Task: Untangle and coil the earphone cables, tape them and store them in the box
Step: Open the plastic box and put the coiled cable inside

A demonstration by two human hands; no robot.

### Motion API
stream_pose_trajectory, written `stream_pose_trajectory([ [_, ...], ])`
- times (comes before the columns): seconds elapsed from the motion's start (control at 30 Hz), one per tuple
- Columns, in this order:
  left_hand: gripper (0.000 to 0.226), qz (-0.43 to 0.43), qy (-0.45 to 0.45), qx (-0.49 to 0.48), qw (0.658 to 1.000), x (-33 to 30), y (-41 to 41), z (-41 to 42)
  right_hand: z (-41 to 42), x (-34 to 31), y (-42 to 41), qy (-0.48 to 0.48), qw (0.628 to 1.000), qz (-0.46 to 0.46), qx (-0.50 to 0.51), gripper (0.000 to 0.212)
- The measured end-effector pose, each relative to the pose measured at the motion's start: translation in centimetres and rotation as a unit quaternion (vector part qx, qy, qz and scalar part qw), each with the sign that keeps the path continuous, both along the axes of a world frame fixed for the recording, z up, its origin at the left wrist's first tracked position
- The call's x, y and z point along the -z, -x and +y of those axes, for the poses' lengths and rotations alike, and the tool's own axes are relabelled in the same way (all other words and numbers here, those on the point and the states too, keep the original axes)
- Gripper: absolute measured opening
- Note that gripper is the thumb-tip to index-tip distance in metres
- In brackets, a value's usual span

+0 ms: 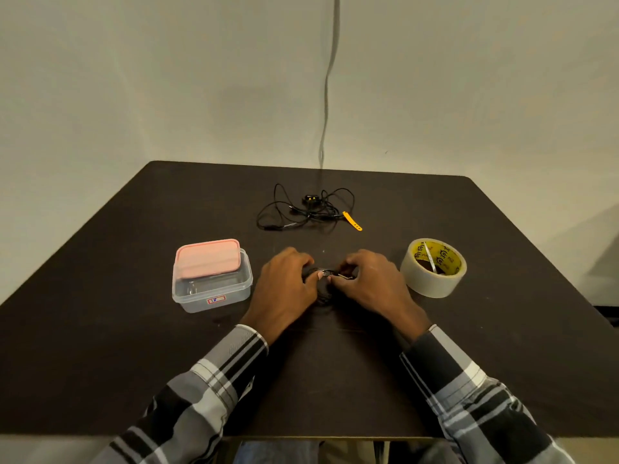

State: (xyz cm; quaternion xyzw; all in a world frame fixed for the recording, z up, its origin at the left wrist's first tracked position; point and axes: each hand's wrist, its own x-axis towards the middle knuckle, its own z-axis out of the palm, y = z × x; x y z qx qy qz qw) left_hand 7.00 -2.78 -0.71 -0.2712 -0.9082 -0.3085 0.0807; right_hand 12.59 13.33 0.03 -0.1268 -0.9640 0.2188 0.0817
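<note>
Near edge of the dark table (100,346): two plaid sleeves (207,380) are seen crossing it, forearms angled inward toward the centre. Bare tabletop is seen between the sleeves and out to both sides of them.

Centre: the left hand (284,289) and right hand (371,283) are brought together over a small coiled black earphone cable (323,294), which is lying on the table between them. The coil is largely covered by the fingers; only its near arc is visible. Fingers of both hands are curled onto the coil. The left thumb is pressed on its top, and the right fingertips are pinched against a thin pale strip there, apparently tape; this cannot be confirmed.

Left of the hands: a clear plastic box (212,289) is noted, near the left hand but apart from it. Its pink lid (209,259) is resting tilted across the far part of the opening, so the near part is left uncovered.

Right of the hands: a roll of tape (433,267) is lying flat, apart from the right hand.

Farther back, centre: a tangled black earphone cable (301,209) is spread loosely, with a yellow strap (352,221) at its right end. Open tabletop is seen between this tangle and the hands, and on to the far edge, which is met by a pale wall (167,78).
</note>
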Motion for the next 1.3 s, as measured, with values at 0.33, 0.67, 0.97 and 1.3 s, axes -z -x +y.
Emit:
stream_pose_trajectory([
  [0.33,0.012,-0.068,-0.023,-0.006,0.997,-0.6,-0.2,-0.8,0.2,-0.1,-0.4,0.153,0.985,0.081,0.003,0.003],
  [0.67,0.011,-0.118,-0.177,0.026,0.977,-6.8,1.1,-6.8,-3.2,-5.5,1.8,0.379,0.905,0.171,-0.094,0.011],
  [0.97,0.011,-0.127,-0.162,-0.082,0.975,-6.6,3.1,-14.1,-10.4,-5.6,6.6,0.337,0.913,0.159,-0.167,0.009],
  [1.3,0.013,-0.130,-0.041,-0.171,0.976,-3.9,3.1,-15.3,-13.2,-2.8,7.9,0.118,0.971,0.123,-0.165,0.013],
])
